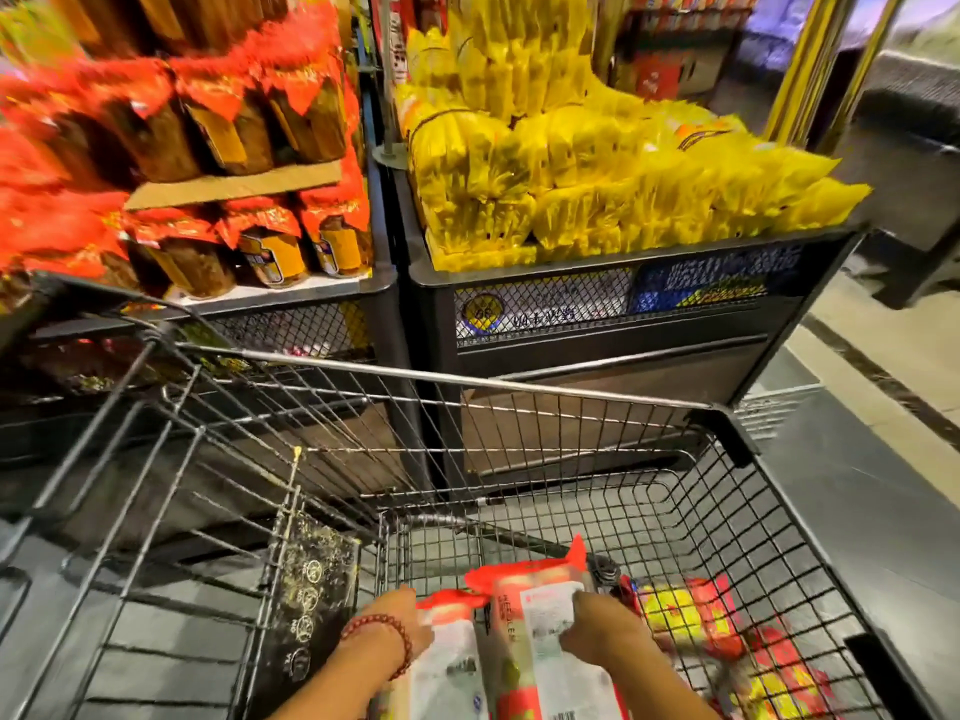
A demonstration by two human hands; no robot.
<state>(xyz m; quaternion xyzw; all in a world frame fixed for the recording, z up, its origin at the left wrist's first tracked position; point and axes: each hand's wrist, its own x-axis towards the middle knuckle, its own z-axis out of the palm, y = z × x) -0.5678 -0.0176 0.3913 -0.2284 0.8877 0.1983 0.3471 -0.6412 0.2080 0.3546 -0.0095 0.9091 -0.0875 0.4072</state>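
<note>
Right packet gripped by right hand, left packet held by left hand, lower ends cut off

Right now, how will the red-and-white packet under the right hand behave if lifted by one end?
The red-and-white packet looks like soft film, crinkled at its red end, so it probably sags. Glossy wrap may slip. Likely light: the right hand grips it alone, the left hand a second packet.
</note>
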